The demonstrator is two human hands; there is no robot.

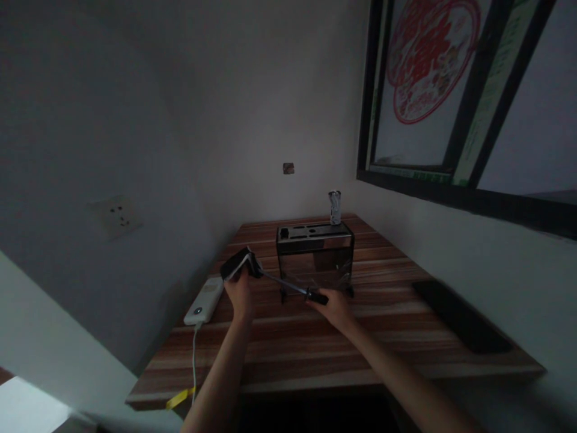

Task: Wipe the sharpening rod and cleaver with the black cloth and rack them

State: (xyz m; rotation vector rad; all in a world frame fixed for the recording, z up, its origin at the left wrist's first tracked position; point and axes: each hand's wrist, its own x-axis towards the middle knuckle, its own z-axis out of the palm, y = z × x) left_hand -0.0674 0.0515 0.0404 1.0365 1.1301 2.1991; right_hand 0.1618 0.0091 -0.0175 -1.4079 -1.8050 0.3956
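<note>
My right hand (pixel 334 308) is closed round the black handle of a long, thin metal rod (pixel 288 284), which looks like a honing steel. The rod slants up leftward to a dark, folded piece with a white edge (pixel 235 264), perhaps a cloth. My left hand (pixel 241 294) grips this piece from below, around or against the rod's far end; the exact contact is hidden. Just behind the rod stands a box-shaped knife block (pixel 315 243) with slots and a round hole in its top and a see-through front. A small black part sticks up at its left end.
A white power bank (pixel 205 302) with a cable lies on the wooden table (pixel 288 367) at left. A dark flat slab (pixel 460 316) lies at right. Behind the block stands a patterned cylinder (pixel 335 207). Walls close in the table; a yellow tag (pixel 180 398) hangs at its front edge.
</note>
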